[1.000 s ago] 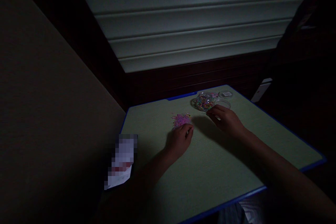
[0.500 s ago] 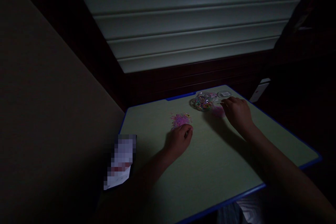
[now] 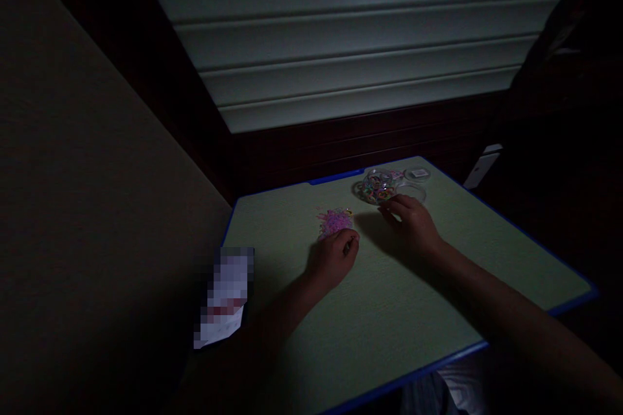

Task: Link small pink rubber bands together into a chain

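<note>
A pile of small pink and purple pieces (image 3: 335, 222) lies on the pale green table (image 3: 389, 311). My left hand (image 3: 339, 256) rests at the near edge of the pile, its fingers curled together; what they pinch, if anything, is too small to name. To the right, my right hand (image 3: 406, 220) is over the table with its thumb and fingers slightly apart, and nothing can be made out between them. Just beyond it stand a clear container of colourful bands (image 3: 378, 187) and an open clear round dish (image 3: 413, 192).
A clear round lid with a label (image 3: 417, 174) lies at the back of the table. A phone-like device (image 3: 226, 298) with a blurred screen is at the left edge. Behind the table is a slatted panel (image 3: 360, 45).
My right hand has moved left and nearer, away from the clear dish, which now shows more fully. The left hand has stayed nearly in place.
</note>
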The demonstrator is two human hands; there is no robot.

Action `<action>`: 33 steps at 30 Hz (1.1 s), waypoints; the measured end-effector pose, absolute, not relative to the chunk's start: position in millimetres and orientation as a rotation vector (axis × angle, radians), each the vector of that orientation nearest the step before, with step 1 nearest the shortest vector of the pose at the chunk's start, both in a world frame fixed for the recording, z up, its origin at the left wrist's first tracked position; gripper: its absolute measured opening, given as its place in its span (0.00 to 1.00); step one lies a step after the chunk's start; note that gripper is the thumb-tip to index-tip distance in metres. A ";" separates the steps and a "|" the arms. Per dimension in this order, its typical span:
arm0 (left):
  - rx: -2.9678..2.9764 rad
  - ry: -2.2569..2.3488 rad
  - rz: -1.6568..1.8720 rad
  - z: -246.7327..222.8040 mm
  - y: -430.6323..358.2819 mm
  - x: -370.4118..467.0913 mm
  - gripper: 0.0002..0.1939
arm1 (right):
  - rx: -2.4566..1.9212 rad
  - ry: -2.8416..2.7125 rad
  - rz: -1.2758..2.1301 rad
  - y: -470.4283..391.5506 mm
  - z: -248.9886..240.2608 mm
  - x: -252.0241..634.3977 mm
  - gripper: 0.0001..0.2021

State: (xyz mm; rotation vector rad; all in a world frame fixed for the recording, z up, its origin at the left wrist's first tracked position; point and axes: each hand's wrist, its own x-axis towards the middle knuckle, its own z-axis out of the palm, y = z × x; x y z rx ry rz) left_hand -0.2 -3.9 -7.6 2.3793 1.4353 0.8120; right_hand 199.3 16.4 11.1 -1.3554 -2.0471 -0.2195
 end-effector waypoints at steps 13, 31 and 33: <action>2.388 1.456 0.774 -5.1 -4.4 -0.1 0.10 | -1.426 -2.217 0.109 24.4 -16.0 161.5 0.14; 2.387 1.449 0.784 -8.3 -2.9 -0.1 0.11 | -1.615 -2.319 -0.072 26.0 -14.8 156.9 0.14; 2.382 1.448 0.784 -8.1 -3.1 -0.1 0.11 | -1.641 -2.320 -0.062 26.1 -14.7 157.1 0.13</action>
